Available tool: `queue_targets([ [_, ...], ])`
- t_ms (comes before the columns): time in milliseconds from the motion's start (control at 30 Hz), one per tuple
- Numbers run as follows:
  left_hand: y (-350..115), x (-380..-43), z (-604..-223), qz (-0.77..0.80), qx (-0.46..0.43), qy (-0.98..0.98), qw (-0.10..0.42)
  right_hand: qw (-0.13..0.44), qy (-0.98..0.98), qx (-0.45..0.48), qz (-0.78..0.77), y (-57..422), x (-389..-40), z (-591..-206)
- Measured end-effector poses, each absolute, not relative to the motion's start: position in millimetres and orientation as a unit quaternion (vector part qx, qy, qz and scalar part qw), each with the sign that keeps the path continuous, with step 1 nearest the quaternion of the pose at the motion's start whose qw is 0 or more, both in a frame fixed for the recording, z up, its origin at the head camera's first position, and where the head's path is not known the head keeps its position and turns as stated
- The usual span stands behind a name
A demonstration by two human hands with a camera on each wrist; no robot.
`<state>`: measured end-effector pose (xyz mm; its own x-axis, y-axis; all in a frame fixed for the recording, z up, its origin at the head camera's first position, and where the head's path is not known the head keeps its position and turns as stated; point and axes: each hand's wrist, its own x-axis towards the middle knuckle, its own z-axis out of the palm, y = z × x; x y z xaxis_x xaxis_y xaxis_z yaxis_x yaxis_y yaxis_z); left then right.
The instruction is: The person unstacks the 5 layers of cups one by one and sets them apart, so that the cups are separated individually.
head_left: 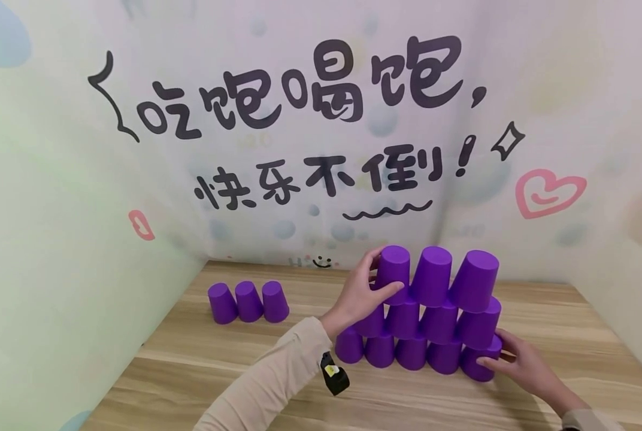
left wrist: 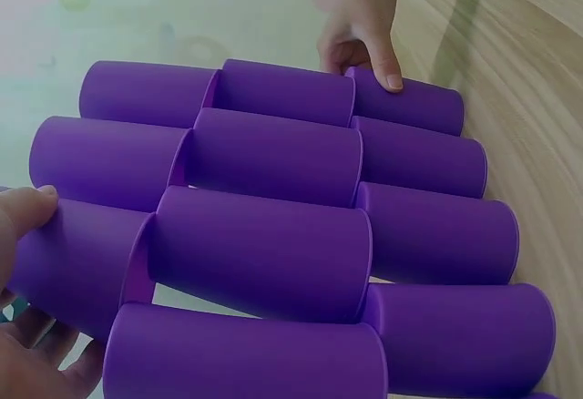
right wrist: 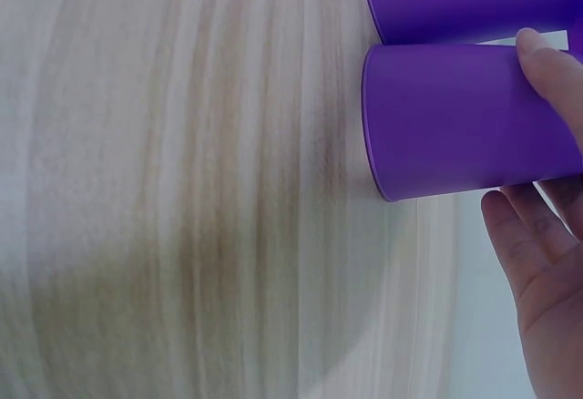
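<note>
- I see the left hand (head_left: 360, 294) grip the top-left cup (head_left: 394, 266) of the purple stack (head_left: 432, 278).
- The right hand (head_left: 527, 366) clasps its bottom-right cup (head_left: 474, 370).
- Three cups (head_left: 249, 302) (upside down) stand left on the table (head_left: 191, 371).

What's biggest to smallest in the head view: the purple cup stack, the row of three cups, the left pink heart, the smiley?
1. Purple cup stack
2. Row of three cups
3. Left pink heart
4. Smiley

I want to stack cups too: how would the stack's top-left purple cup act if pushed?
The top-left cup might slide or tip, bridging two cups below. It's probably light: its wall looks thin. Likely slippery: it looks smooth.
</note>
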<state>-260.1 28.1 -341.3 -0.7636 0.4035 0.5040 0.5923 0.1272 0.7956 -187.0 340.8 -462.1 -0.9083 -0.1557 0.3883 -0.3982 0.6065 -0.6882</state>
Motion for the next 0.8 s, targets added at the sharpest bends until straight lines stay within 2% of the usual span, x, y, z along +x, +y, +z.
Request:
queue_targets([
  [167, 26, -259, -338, -0.575, -0.33, -0.744, 0.083, 0.148, -0.877, 0.163, 0.427, 342, -187, -464],
  [400, 3, -265, -322, -0.567, -0.338, -0.74, 0.129, 0.145, -0.881, 0.155, 0.423, 342, -188, -463],
  [700, -66, -246, -287, -0.562, -0.265, -0.772, 0.135, 0.14, -0.885, 0.147, 0.418, 341, -188, -461],
  [800, -97, -251, -295, -0.552, -0.241, -0.783, 0.153, 0.146, -0.888, 0.145, 0.41, 341, -187, -461],
])
